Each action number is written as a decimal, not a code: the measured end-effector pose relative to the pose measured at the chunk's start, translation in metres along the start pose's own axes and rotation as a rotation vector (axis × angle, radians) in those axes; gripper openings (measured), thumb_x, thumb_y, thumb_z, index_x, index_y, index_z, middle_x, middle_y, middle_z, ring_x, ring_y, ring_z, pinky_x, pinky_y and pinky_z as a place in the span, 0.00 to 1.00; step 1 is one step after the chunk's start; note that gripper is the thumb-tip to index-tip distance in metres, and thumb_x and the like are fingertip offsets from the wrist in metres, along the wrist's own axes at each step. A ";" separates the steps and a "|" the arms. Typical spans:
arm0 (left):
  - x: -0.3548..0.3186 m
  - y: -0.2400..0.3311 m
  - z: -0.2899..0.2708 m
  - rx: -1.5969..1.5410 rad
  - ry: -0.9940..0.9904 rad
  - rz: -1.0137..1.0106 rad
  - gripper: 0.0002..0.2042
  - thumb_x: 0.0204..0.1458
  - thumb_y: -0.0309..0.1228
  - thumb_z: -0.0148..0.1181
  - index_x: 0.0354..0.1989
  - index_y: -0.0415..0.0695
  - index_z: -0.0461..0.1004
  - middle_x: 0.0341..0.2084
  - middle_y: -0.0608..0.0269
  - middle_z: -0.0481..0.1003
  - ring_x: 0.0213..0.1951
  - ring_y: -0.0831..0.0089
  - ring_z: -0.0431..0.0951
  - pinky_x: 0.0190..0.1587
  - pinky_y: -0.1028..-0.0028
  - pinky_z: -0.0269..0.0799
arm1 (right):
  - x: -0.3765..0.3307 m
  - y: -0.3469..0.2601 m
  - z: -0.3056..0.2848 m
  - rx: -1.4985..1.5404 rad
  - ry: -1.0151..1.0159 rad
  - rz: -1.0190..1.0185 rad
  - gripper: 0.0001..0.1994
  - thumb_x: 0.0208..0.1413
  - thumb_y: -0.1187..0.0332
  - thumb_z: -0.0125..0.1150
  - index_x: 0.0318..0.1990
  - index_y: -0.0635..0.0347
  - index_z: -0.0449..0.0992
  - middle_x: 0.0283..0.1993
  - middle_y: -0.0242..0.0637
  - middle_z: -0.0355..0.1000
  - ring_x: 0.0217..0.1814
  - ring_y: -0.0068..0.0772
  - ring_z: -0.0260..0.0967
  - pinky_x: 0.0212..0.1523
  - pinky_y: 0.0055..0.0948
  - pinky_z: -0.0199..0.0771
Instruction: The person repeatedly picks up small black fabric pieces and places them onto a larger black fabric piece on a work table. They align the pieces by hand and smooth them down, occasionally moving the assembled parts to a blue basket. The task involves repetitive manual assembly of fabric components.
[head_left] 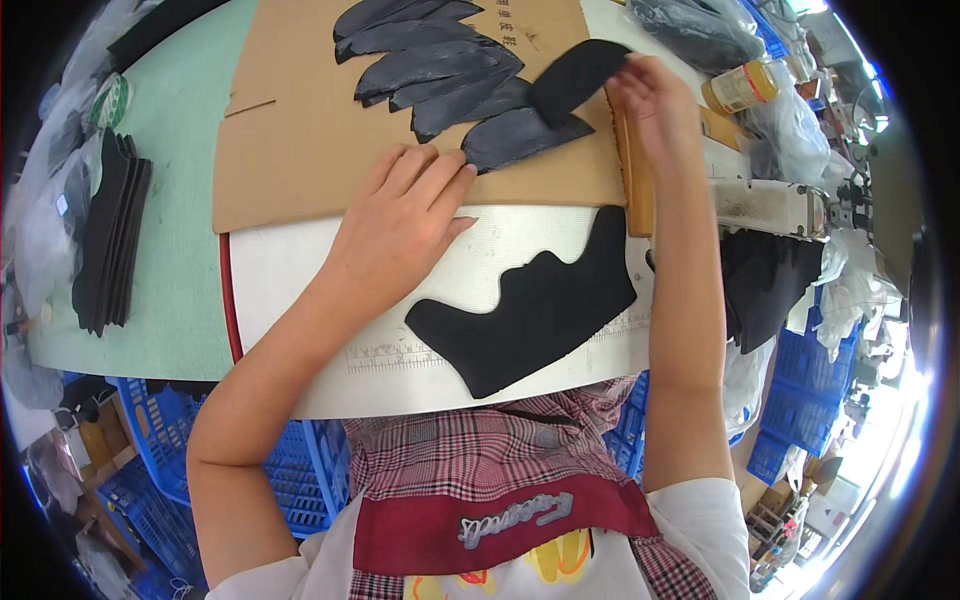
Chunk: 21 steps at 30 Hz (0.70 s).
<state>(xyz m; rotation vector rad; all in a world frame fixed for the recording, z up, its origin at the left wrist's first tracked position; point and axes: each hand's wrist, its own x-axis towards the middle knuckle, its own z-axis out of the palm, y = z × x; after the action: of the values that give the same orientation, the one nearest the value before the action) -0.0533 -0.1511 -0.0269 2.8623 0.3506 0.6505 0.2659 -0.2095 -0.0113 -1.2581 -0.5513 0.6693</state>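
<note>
My right hand (652, 105) pinches one end of a curved black piece of material (578, 82), lifted at an angle. Its other end is over a dark grey, shiny-faced piece (520, 137) at the near end of an overlapping row. More such dark grey pieces (435, 72) lie fanned out on a brown cardboard sheet (290, 190). My left hand (405, 205) rests open at the cardboard's near edge, fingertips at the edge of the nearest grey piece and thumb apart. A larger black cutout with a notched edge (545, 305) lies flat on the white work surface (290, 290) below.
On the green table (185, 240) at left are a stack of black pieces (112, 235) and a tape roll (112, 100). To the right stand a yellowish jar (740, 88), a white machine arm (765, 207) and hanging black pieces (768, 280). Blue crates (290, 470) sit below.
</note>
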 end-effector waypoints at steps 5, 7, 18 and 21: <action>-0.003 0.001 0.003 0.053 0.051 0.009 0.21 0.49 0.30 0.64 0.52 0.39 0.73 0.50 0.58 0.72 0.54 0.59 0.70 0.60 0.59 0.63 | 0.001 -0.044 -0.023 0.101 0.144 -0.245 0.10 0.59 0.72 0.55 0.43 0.71 0.72 0.40 0.45 0.75 0.42 0.38 0.76 0.46 0.37 0.80; -0.004 0.001 0.003 0.085 0.070 0.021 0.20 0.49 0.29 0.64 0.52 0.38 0.73 0.50 0.58 0.73 0.53 0.59 0.71 0.60 0.59 0.64 | -0.006 -0.058 -0.029 0.096 0.140 -0.281 0.10 0.60 0.72 0.54 0.44 0.72 0.72 0.43 0.48 0.74 0.46 0.42 0.75 0.50 0.41 0.79; 0.015 -0.008 0.002 -0.009 0.150 0.113 0.07 0.50 0.21 0.63 0.37 0.38 0.75 0.34 0.59 0.78 0.39 0.59 0.76 0.49 0.62 0.70 | -0.136 -0.075 -0.015 0.143 -0.091 -0.101 0.10 0.60 0.69 0.54 0.46 0.64 0.73 0.39 0.37 0.76 0.40 0.27 0.75 0.40 0.29 0.76; 0.021 0.004 -0.002 -0.032 0.185 -0.053 0.06 0.50 0.20 0.62 0.36 0.39 0.74 0.31 0.58 0.76 0.36 0.61 0.76 0.43 0.65 0.72 | -0.150 -0.068 -0.016 0.213 -0.095 -0.019 0.09 0.61 0.69 0.52 0.45 0.63 0.72 0.37 0.34 0.75 0.38 0.24 0.74 0.39 0.25 0.75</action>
<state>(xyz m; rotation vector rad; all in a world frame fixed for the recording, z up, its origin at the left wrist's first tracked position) -0.0350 -0.1487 -0.0155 2.7591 0.4370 0.9051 0.1834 -0.3398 0.0488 -1.0252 -0.5543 0.7547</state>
